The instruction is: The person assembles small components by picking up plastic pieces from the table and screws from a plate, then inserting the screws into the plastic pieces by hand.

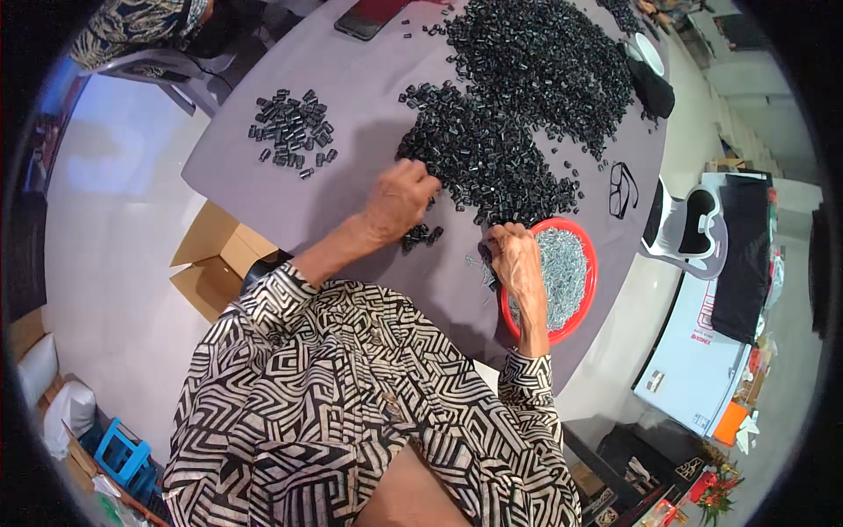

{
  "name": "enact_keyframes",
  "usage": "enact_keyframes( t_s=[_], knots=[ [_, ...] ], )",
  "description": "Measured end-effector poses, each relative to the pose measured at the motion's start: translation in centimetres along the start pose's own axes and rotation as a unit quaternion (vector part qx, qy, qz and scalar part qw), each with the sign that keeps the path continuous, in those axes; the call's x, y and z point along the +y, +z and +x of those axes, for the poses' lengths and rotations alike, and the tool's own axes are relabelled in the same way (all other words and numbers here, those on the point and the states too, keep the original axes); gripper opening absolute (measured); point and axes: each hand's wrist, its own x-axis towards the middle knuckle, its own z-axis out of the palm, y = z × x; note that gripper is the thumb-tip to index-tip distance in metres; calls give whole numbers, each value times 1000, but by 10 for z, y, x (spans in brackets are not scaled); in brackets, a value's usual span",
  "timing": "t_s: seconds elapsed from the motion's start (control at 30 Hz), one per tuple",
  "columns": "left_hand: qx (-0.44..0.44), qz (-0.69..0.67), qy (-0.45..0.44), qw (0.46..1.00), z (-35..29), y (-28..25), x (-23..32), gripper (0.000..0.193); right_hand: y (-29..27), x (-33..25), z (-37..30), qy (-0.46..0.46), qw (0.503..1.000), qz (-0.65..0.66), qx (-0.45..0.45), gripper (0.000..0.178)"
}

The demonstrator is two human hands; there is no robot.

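My left hand (402, 200) is closed, its fingers curled together at the near left edge of a big heap of small black plastic pieces (492, 149). What it holds, if anything, is hidden. My right hand (518, 263) is also closed, thumb and fingertips pinched at the heap's near edge, too small a spot to name what is in them. Its wrist passes over the left rim of a red basin (594, 272) full of small silvery metal pins or screws (562, 268). A small cluster of black pieces (423, 235) lies between my hands, near my body.
A separate small pile of black pieces (294, 127) lies at the table's left. A phone (371, 19) rests at the far edge, glasses (623, 190) at the right. An open cardboard box (215, 263) stands below the left edge. A plastic stool (689, 224) is beyond the right edge.
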Motion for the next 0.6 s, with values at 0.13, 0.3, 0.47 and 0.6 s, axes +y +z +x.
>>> enact_keyframes(
  t_s=[0.13,0.3,0.47,0.6],
  knots=[
    [-47,24,87,995,6,20,20,4,-10,3,2,-3,999,22,33,16],
    [-56,59,119,990,10,42,25,4,-15,18,-1,9,997,75,18,21],
    [-41,33,125,991,8,42,21,4,-6,9,-4,-73,997,-29,-15,16],
    [-41,39,122,991,6,42,22,5,4,3,-4,-128,986,-100,-23,6]
  ],
)
